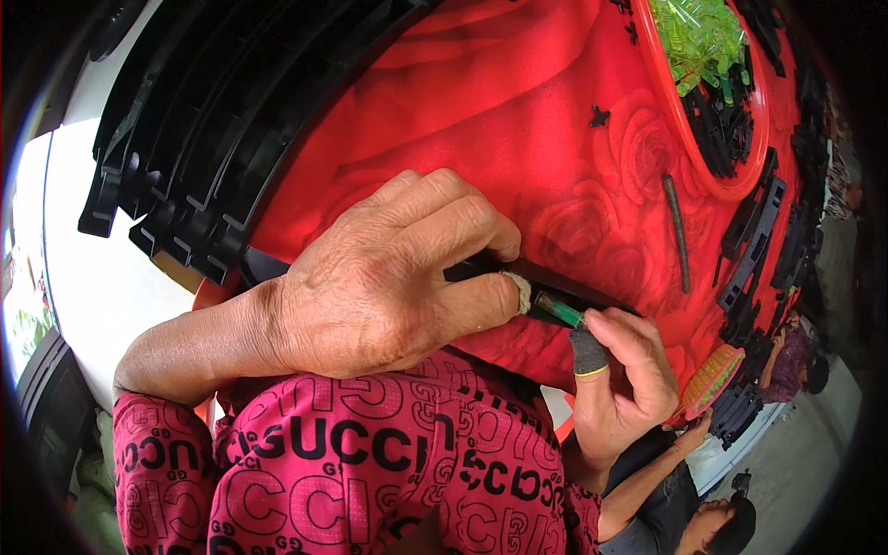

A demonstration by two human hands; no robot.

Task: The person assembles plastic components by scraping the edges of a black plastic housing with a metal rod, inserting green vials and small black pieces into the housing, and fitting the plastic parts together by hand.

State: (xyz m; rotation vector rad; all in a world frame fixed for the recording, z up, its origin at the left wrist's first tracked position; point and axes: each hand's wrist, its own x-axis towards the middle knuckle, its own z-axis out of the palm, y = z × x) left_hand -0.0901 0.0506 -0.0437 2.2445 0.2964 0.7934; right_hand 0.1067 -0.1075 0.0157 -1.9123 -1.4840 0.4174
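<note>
My left hand [370, 277] is closed on a long black plastic strip [592, 298], its thumb and fingers pressing along it; a pale wrap covers the thumb tip. Thumb and forefinger of my right hand [634, 375] pinch a small green clear tube [560, 310] against the strip, just beyond my left thumb. A dark finger cover with a yellow edge sits on my right thumb. Part of the strip is hidden under my left hand, so I cannot tell how far the tube sits in it.
Red rose-patterned cloth [444, 111] covers the table. Long black plastic pieces [240, 120] are stacked at the far left. A red basket [760, 139] holds yellow-green tubes and black parts. A dark rod [676, 231] lies nearby. At lower right, another person's hand [694, 435] is near a yellow basket [712, 377].
</note>
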